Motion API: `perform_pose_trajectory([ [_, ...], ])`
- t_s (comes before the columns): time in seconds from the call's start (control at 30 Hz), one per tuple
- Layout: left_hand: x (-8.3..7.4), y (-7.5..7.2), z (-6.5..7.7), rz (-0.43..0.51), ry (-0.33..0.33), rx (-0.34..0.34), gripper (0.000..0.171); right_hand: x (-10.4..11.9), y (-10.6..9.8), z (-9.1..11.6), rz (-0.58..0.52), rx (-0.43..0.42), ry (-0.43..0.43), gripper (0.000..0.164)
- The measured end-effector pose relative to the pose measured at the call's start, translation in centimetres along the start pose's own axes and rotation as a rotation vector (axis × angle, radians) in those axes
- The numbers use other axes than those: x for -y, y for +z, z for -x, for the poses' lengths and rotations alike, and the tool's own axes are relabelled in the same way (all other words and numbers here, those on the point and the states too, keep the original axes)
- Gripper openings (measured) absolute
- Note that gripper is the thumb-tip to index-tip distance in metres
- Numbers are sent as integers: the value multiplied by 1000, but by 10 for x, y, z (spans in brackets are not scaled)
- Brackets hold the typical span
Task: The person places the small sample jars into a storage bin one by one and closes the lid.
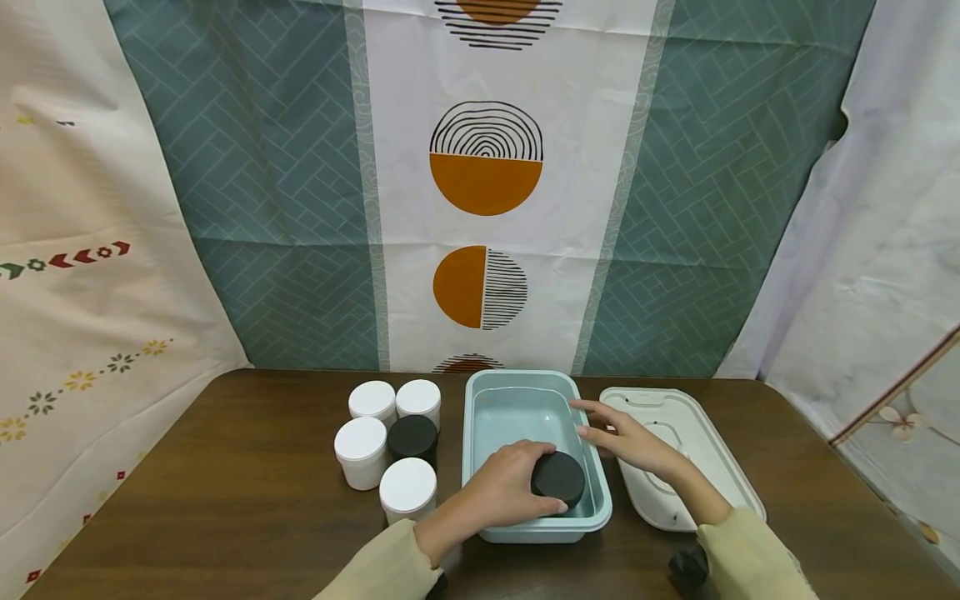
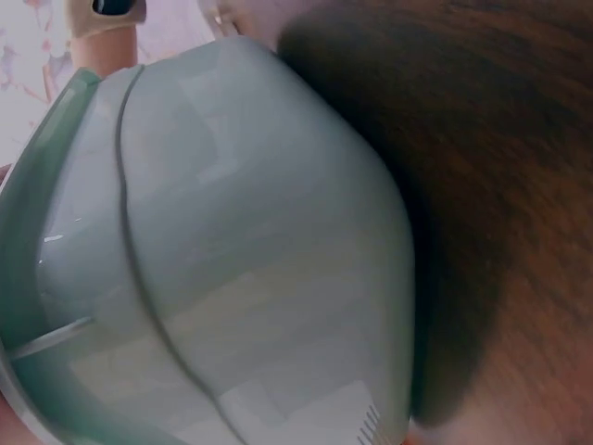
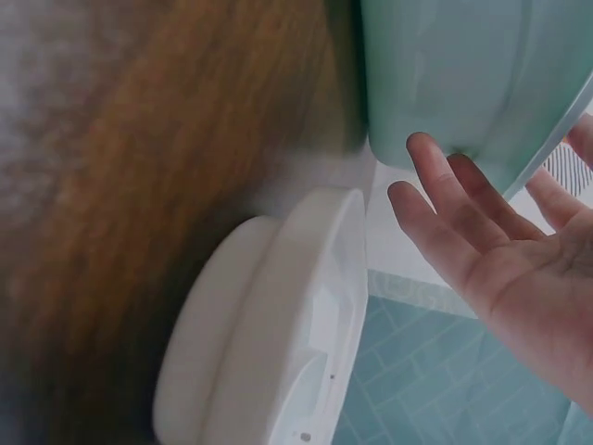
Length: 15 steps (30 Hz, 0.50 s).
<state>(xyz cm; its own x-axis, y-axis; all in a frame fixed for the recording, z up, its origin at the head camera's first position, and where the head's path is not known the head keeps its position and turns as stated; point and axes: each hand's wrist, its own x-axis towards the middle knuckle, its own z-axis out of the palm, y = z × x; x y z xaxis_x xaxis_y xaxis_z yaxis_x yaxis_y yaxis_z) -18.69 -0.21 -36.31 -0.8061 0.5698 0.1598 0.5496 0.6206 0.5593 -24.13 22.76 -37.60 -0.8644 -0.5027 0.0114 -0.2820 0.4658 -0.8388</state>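
Observation:
In the head view my left hand [image 1: 504, 490] reaches into a light blue plastic bin [image 1: 517, 421] and grips a black-lidded jar [image 1: 558, 481] near its front end. Thumb and fingers spread around the lid; the jar's body is mostly hidden. My right hand [image 1: 626, 437] is at the bin's right rim, fingers extended. From the right wrist view its fingers [image 3: 440, 185] look loosely spread beside the bin's outer wall [image 3: 445, 74]. The left wrist view is filled by the bin's side [image 2: 269, 232], with the left hand's hold out of sight.
Left of the bin, several white-lidded jars [image 1: 361, 442] cluster around another black-lidded jar [image 1: 412, 437]. A white lid-like tray [image 1: 720, 450] lies on the right, under my right forearm. All stand on a dark wooden table [image 1: 262, 500] with a patterned cloth [image 1: 300, 208] behind.

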Motion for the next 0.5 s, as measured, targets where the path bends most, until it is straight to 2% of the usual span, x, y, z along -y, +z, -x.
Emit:
perform_pose_trajectory([
  [0.23,0,1,-3,-17,28,44,61,-4,-2,-9,-4,-11,35,55],
  [0.5,-2,-7,-5,13,62,123,61,-5,-3,-10,-10,10,49,58],
])
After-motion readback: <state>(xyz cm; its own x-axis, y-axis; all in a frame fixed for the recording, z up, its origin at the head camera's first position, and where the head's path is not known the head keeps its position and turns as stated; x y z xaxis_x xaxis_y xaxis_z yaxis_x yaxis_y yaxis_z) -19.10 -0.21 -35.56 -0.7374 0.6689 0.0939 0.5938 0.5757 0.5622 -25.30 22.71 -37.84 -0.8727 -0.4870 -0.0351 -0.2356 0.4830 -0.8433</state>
